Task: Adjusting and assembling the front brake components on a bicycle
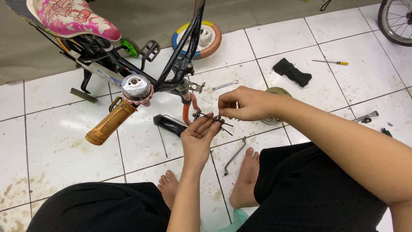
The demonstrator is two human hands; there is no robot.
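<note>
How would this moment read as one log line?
left hand: palm up, holds small metal parts | right hand: pinches them | child's bicycle nearby

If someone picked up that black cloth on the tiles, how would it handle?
The black cloth lies crumpled and folded, so it is probably floppy and would sag when lifted. It looks thin, so likely light. Lying flat on the white tiles, it should not roll or tip.

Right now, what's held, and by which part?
Left hand cradles small dark metal parts in its open palm; right hand pinches one at its end. Exact part unclear.
</note>
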